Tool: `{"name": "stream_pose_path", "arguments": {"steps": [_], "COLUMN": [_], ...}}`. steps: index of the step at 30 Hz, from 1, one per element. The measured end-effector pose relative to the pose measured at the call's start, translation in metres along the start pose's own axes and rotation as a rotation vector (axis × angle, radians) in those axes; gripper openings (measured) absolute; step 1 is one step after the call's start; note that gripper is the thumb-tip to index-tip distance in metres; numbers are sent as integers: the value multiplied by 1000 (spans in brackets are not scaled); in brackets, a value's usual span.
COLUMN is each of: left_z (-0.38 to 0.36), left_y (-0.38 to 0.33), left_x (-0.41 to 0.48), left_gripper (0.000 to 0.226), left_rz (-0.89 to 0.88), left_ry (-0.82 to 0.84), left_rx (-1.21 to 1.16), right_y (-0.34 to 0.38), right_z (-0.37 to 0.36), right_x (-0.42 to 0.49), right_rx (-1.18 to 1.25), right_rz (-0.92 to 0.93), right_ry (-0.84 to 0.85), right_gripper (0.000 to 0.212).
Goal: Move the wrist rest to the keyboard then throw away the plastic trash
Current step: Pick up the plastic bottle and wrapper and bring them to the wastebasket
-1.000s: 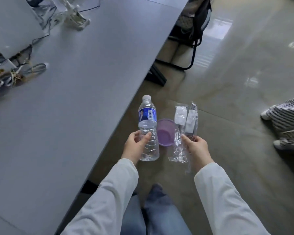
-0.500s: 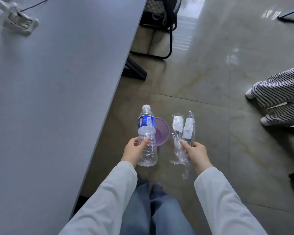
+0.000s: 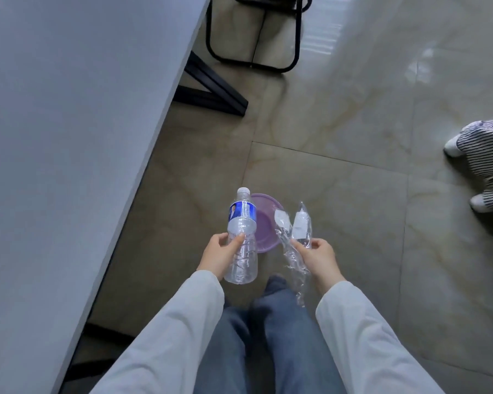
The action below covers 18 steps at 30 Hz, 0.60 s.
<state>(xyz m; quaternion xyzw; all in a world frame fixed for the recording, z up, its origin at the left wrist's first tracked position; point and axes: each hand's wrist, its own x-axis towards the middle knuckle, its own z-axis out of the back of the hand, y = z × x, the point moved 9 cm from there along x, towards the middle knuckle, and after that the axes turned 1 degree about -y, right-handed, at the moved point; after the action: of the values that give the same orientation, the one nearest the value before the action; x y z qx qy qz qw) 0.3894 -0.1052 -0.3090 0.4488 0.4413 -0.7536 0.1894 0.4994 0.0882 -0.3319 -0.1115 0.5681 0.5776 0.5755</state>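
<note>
My left hand grips an empty clear plastic bottle with a blue label and white cap, held upright over the floor. My right hand pinches a crumpled clear plastic wrapper with white labels, its tail hanging down. Between and beyond both hands, a round purple container lies on the floor, partly hidden by the bottle and wrapper. The wrist rest and keyboard are out of view.
The grey desk fills the left side, its edge running diagonally; black desk feet and a black chair base stand beyond. Another person's striped trouser legs and white shoes are at the right. Glossy tiled floor lies ahead.
The view has swung away from the desk toward the floor. Both hands still hold the bottle and wrapper, and the purple container now appears larger and closer beneath them.
</note>
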Motion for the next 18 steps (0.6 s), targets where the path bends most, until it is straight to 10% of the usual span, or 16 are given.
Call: {"name": "stream_pose_path", "arguments": {"steps": [18], "left_z": [-88], "left_y": [135], "left_x": [326], "left_gripper": [58], "left_rz": [139], "left_ry": [94], "left_rx": [182], "right_y": [-112], "right_z": [-130], "right_x": [299], "right_rx": [-309], "right_rz": [-71], "right_ry": [182], "right_gripper": [38]}}
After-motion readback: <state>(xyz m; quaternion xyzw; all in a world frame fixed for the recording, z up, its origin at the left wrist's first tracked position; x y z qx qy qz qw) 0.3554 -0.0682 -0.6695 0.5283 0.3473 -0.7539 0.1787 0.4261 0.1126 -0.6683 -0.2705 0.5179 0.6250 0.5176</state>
